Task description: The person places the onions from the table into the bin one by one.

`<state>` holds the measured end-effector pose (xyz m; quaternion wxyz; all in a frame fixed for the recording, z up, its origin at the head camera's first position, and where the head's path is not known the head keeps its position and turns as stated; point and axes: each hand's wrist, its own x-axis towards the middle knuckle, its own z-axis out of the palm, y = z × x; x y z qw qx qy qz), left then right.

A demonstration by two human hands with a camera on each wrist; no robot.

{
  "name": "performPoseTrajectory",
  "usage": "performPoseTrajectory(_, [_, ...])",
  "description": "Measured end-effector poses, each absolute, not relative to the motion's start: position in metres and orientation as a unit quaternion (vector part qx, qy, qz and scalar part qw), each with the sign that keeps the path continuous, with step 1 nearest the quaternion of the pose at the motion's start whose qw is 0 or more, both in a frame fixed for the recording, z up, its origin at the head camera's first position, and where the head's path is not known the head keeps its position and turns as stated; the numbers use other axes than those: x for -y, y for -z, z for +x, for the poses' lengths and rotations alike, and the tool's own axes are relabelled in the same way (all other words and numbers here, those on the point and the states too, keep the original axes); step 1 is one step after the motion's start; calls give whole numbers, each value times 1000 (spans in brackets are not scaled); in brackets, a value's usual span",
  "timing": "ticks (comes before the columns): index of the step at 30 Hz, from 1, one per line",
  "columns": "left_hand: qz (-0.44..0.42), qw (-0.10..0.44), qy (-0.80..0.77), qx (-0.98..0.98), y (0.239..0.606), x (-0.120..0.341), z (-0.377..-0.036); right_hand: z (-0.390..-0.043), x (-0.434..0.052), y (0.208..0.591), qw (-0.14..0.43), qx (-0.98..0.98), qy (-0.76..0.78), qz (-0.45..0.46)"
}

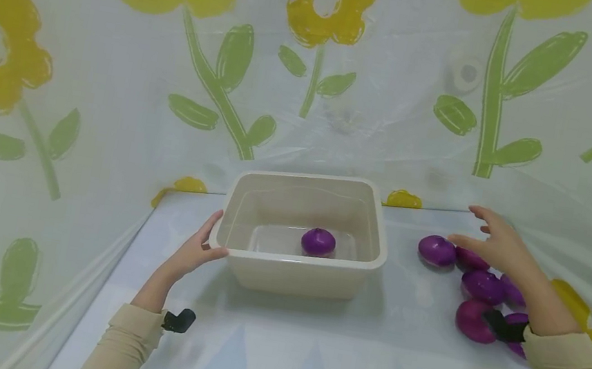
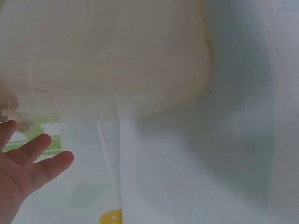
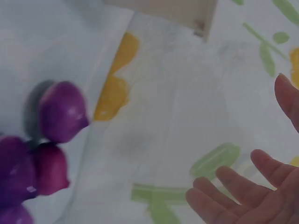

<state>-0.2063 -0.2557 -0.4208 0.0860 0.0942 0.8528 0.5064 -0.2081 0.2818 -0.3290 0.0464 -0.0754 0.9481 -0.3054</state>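
Observation:
A cream plastic bin [image 1: 292, 277] stands on the table, with one red onion [image 1: 318, 242] lying on its floor. My left hand [image 1: 194, 254] rests at the bin's left front corner, thumb by the rim; in the left wrist view its fingers [image 2: 49, 170] look straight and spread beside the bin's wall. To the right, several red onions [image 1: 482, 287] lie in a loose cluster, partly covered by my right arm. My right hand [image 1: 500, 243] is above the far end of that cluster, fingers and thumb apart, holding nothing. The onion [image 3: 64, 112] nearest it has its tip toward the curtain.
A pale cloth with light-blue triangles covers the table [image 1: 272, 363]. Behind it and at the sides hangs a white curtain [image 1: 388, 128] printed with yellow flowers and green leaves, meeting the table's back edge close behind the bin. Black wrist cameras [image 1: 179, 320] are on both forearms.

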Motion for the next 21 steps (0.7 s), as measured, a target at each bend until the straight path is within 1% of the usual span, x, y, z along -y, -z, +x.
performPoseTrajectory(5, [98,85,-508,-851,419,255,-206,-190,-307,356,53,-945,318,-53])
performPoseTrajectory(9, [100,84,-508,-851,420,255,-205,-178,-319,377,77,-941,327,-25])
performPoseTrajectory(15, [96,75,-494,-861,422,254,-206,-166,-327,408,100,-935,340,0])
performPoseTrajectory(21, [89,84,-505,-854,422,254,-206,-158,-326,435,102,-931,351,4])
